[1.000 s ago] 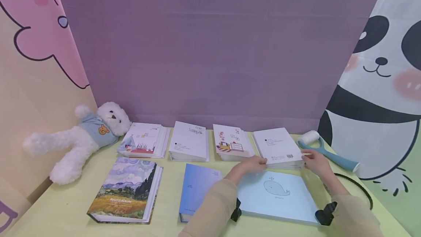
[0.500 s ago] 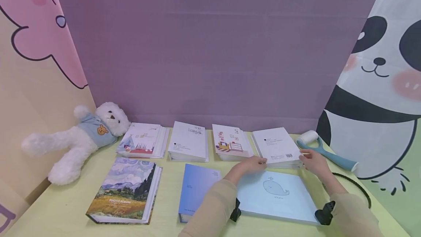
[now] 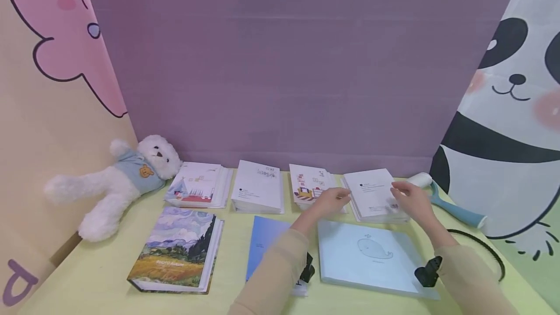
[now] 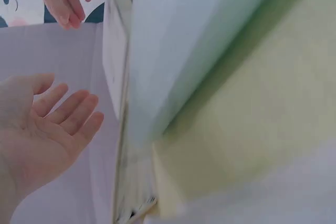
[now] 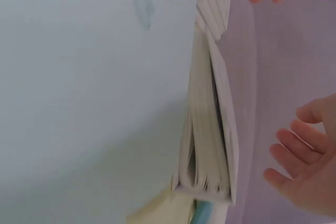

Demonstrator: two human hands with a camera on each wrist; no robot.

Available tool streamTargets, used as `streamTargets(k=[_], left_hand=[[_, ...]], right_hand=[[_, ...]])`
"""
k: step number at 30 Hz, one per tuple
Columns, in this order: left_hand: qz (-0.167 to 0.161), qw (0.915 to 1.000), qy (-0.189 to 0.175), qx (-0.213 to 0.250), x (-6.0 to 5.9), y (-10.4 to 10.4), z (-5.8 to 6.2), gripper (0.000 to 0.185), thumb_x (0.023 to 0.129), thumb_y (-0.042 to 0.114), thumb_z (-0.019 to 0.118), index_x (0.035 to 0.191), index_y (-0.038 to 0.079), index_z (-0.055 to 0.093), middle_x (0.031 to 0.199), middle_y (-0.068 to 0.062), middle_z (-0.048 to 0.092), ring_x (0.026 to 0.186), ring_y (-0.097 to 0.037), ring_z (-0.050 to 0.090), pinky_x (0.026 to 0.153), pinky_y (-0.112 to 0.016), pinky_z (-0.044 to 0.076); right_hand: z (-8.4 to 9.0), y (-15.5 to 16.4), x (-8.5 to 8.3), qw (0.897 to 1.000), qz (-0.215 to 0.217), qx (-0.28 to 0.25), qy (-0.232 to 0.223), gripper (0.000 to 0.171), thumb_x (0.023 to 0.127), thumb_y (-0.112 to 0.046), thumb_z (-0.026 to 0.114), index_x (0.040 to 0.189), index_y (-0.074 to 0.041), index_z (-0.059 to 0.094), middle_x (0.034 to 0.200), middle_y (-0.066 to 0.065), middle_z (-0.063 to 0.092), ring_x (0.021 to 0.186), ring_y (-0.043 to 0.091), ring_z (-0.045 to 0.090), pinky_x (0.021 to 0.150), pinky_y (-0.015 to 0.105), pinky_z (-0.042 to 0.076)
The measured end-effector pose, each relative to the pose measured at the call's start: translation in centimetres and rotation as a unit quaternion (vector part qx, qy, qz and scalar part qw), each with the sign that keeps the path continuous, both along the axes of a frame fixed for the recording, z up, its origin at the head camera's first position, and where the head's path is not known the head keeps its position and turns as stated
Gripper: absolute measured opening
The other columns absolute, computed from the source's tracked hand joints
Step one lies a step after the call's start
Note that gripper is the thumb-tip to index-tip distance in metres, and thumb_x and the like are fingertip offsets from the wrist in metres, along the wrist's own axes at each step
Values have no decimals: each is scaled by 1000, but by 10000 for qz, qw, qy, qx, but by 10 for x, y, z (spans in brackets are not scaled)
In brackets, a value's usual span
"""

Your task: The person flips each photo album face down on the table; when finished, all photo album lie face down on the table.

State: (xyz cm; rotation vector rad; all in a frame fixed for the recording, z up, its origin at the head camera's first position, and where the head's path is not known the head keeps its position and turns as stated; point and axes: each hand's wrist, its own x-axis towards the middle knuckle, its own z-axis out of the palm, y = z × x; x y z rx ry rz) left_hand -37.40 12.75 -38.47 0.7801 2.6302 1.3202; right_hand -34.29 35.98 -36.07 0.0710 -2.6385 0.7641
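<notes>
A white, thick-paged photo album with small black print (image 3: 369,198) lies flat at the right end of a back row on the pale yellow-green surface (image 3: 234,276), and everything else is placed from it. The left hand (image 3: 331,200) hangs beside its left edge, the right hand (image 3: 413,201) at its right; both have loosely spread fingers and hold nothing, and the right wrist view shows a gap between right fingertips and cover. To its left lie white albums with a yellow truck drawing (image 3: 306,183), grey lettering (image 3: 257,186) and a blue tent drawing (image 3: 194,183); the gaps probably leave finger room at their sides. A pale blue whale-printed book (image 3: 376,256) lies just nearer the person, flat and likely steady on its broad cover. Farther left of it are a partly sleeve-hidden blue album (image 3: 267,237), a landscape-painted album (image 3: 175,252) and a white plush bear in a blue shirt (image 3: 129,174), apparently propped by the wall. A blue-handled tool with a white roll (image 3: 457,210) sits to its right, seemingly out of the albums' way.
</notes>
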Motion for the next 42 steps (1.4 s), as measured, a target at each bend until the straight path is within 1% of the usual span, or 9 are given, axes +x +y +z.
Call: streamTargets(k=[3, 7, 14, 17, 22, 27, 30, 36, 42], left_hand=[[16, 9998, 203, 44, -5, -11, 8, 35, 91, 31, 44, 123, 17, 50, 119, 2, 56, 109, -12, 52, 91, -23, 41], [157, 9995, 239, 117, -9, -29, 16, 36, 91, 30, 45, 122, 13, 51, 118, -1, 57, 108, -15, 53, 89, -24, 43], [527, 9984, 154, 143, -15, -60, 20, 35, 91, 27, 47, 120, 10, 53, 117, -4, 57, 109, -18, 52, 85, -26, 45], [578, 9983, 83, 35, -18, -72, 21, 36, 91, 27, 46, 122, 9, 51, 123, -7, 52, 113, -21, 48, 90, -30, 43], [642, 9974, -101, -320, -20, -86, 21, 40, 91, 28, 45, 126, 8, 47, 134, -7, 41, 121, -25, 41, 99, -36, 35], [660, 9945, -491, -646, -20, -93, 17, 44, 89, 33, 46, 127, 10, 45, 131, -9, 45, 120, -26, 41, 100, -39, 33], [584, 9921, -658, -897, -19, -97, 17, 46, 89, 36, 47, 128, 10, 44, 131, -10, 45, 121, -26, 40, 100, -38, 33], [50, 9836, -479, -1740, -13, -116, 31, 47, 91, 36, 44, 130, 10, 42, 132, -7, 43, 121, -22, 41, 98, -35, 36], [-345, 9775, -367, -2048, -15, -138, 32, 44, 92, 31, 41, 129, 7, 43, 130, -7, 46, 116, -23, 46, 94, -35, 40]], right_hand=[[2, -14, -7, 9993, 274, 42, 257, 36, 89, -22, 48, 113, 5, 53, 111, 27, 55, 103, 41, 50, 84, 51, 40], [0, -34, -18, 9965, 725, 67, 418, 35, 87, -22, 52, 112, 2, 54, 109, 24, 57, 102, 38, 52, 85, 50, 42], [-8, -68, -29, 9901, 1359, 158, 299, 38, 85, -24, 57, 114, -1, 53, 110, 19, 58, 102, 34, 54, 84, 47, 44], [-10, -81, -33, 9880, 1539, 83, 22, 40, 84, -27, 57, 115, -1, 52, 112, 18, 57, 104, 34, 53, 87, 46, 43], [-15, -101, -36, 9822, 1685, 89, -830, 46, 83, -35, 57, 118, -5, 52, 118, 16, 54, 109, 33, 50, 89, 45, 42], [-21, -114, -33, 9720, 1864, 250, -1407, 52, 82, -40, 56, 122, -7, 50, 120, 15, 53, 109, 33, 50, 88, 44, 43], [-22, -119, -29, 9691, 1911, 292, -1534, 54, 82, -41, 56, 122, -6, 50, 119, 14, 54, 109, 31, 50, 89, 45, 42], [-22, -125, -26, 9681, 1999, 498, -1427, 50, 83, -37, 57, 118, -2, 53, 116, 16, 55, 103, 28, 52, 87, 43, 43], [-24, -127, -28, 9664, 2075, 492, -1437, 45, 82, -33, 59, 115, -3, 57, 114, 15, 54, 98, 25, 51, 85, 41, 44]])
